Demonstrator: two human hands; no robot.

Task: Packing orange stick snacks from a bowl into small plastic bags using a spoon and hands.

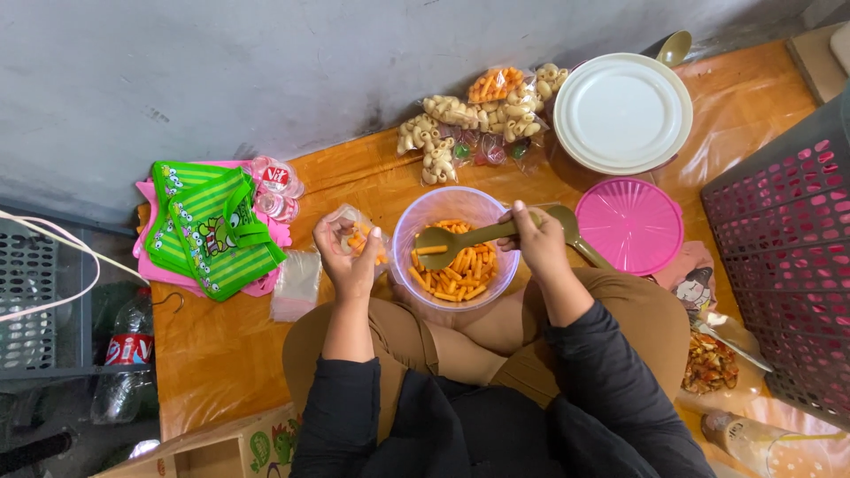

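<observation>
**Head view: scooping orange sticks into a small bag**

The right hand (537, 241) grips a stiff olive spoon (443, 248) by its handle over the clear bowl (416, 221), centre frame. At nine o'clock of the bowl, the left hand (347, 257) holds a thin, limp plastic bag (352, 232) open; pinching its rim seems best. The sticks (460, 273) look light and brittle. Open mat lies toward seven o'clock.

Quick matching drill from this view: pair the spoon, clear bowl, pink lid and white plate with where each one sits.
1 spoon
2 clear bowl
3 pink lid
4 white plate

A far side of the mat, by the wall
B in the right hand, over the orange snacks
C on the person's lap
D on the mat, right of the bowl

Pairs: 1-B, 2-C, 3-D, 4-A
</observation>
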